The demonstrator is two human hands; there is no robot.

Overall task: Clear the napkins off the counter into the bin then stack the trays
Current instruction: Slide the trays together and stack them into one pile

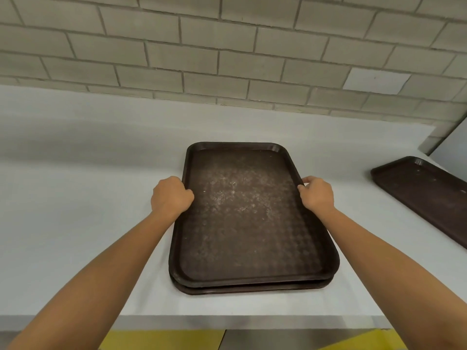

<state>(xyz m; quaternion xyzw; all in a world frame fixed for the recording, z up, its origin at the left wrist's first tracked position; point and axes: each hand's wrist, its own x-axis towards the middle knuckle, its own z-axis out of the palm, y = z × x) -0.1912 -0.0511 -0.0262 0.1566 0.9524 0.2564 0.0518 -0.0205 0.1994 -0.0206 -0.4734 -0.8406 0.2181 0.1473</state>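
Both hands are on it: left hand (171,195) and right hand (317,194) curl round the long rims of the top tray (242,213), brown, round-cornered, floor pebbled and scuffed. It sits on a lower tray (252,290), only its edge showing, mid-counter (75,198). A third tray (424,195) lies far right, cut off by the frame.

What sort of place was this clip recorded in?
Probably a cafeteria or canteen clearing area. Brown textured serving trays lie on a plain white counter: a top tray, gripped by the left hand and right hand, on a lower tray, and a third tray at the right. A tiled wall stands behind.
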